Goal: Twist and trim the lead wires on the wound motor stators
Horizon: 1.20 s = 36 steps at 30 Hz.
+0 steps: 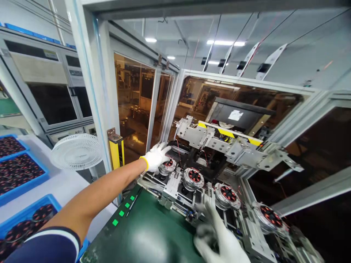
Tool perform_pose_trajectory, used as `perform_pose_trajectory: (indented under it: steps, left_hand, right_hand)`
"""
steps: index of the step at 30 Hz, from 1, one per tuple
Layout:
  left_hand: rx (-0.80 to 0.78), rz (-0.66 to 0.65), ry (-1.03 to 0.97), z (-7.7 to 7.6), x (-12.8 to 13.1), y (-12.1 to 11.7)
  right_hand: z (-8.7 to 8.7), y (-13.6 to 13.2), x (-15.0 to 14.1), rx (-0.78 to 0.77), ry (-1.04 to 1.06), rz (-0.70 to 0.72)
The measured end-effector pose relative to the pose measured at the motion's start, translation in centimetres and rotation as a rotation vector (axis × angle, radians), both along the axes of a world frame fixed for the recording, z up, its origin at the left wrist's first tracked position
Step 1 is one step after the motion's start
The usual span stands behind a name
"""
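My left hand [158, 157], in a white glove with a yellow cuff, reaches out to the machine. Its fingers are spread beside the leftmost round metal holder [167, 167], with the fingertips over its far edge. A black and copper-red motor winding core sits in that holder. More such cores lie in the second holder [194, 176], the third holder [227, 193] and the rightmost holder [271, 215]. Nearer to me, my right hand [222, 237], also gloved, hovers over the right side of the green work surface [148, 226]. Motion smears its fingers, and a dark blur shows between them.
A metal crossbar with yellow-black marking [219, 137] spans behind the holders. Aluminium frame posts [95, 91] stand at left. A white fan [78, 151] and blue trays [52, 199] of winding cores are to the left. Green squares [121, 213] mark the work surface's left edge.
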State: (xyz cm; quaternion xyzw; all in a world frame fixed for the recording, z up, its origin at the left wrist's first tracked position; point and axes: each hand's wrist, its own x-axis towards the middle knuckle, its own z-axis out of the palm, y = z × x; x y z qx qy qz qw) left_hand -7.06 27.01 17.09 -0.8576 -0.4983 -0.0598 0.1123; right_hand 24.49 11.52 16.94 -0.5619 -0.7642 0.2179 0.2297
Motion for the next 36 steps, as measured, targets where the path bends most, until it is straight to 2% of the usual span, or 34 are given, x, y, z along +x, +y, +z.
perform_pose_trajectory:
  steps: [2, 4, 6, 8, 10, 13, 16, 19, 21, 23, 25, 27, 29, 32, 34, 36]
  left_hand:
    - [-0.066, 0.005, 0.017, -0.4, 0.4, 1.9]
    - [-0.153, 0.034, 0.054, -0.8, 0.8, 3.0]
    - [-0.223, 0.060, 0.110, -1.4, 1.0, 3.5]
    - [-0.243, 0.073, 0.148, -2.0, 1.0, 3.7]
    - [-0.236, 0.080, 0.167, -2.6, 1.0, 3.7]
    - [-0.197, 0.090, 0.186, -3.6, 1.0, 3.6]
    - [-0.126, 0.070, 0.185, -3.9, 1.0, 3.5]
    - [-0.085, 0.053, 0.166, -2.7, 0.8, 3.7]
    - [-0.013, 0.053, 0.116, -0.7, 0.6, 3.6]
    - [0.101, 0.050, 0.028, 1.9, 0.5, 2.6]
    - [0.190, 0.058, -0.097, 3.9, 0.6, 0.1]
    - [0.189, 0.074, -0.239, 4.3, 1.2, -4.0]
    - [0.095, 0.067, -0.352, 2.6, 2.2, -9.3]
    - [-0.107, 0.141, -0.477, -2.4, 4.1, -17.6]
    - [-0.277, 0.258, -0.488, -6.1, 5.3, -22.0]
    - [-0.387, 0.369, -0.463, -9.3, 6.3, -24.9]
  right_hand:
    - [1.5, 5.5, -4.3, -0.061, -0.032, 0.162]
    - [2.3, 10.9, -8.6, -0.072, -0.183, 0.199]
    - [2.3, 15.3, -12.2, -0.075, -0.342, 0.218]
    - [1.8, 18.1, -14.5, -0.051, -0.456, 0.262]
    - [1.0, 19.4, -15.6, 0.002, -0.539, 0.349]
    - [-0.3, 19.9, -15.6, 0.101, -0.600, 0.462]
    - [-1.1, 19.8, -15.1, 0.194, -0.685, 0.479]
    - [-0.3, 20.0, -14.9, 0.326, -0.799, 0.463]
    - [1.3, 19.9, -15.0, 0.397, -0.795, 0.433]
    - [3.5, 19.0, -14.9, 0.441, -0.737, 0.381]
    - [5.4, 16.9, -14.4, 0.460, -0.658, 0.339]
    - [6.2, 13.4, -13.2, 0.465, -0.564, 0.362]
    - [5.5, 8.8, -11.1, 0.432, -0.482, 0.476]
    - [2.3, 1.2, -6.6, 0.320, -0.377, 0.608]
    - [-0.8, -3.2, -3.4, 0.280, -0.244, 0.495]
    - [-4.4, -6.4, -0.9, 0.231, -0.069, 0.220]
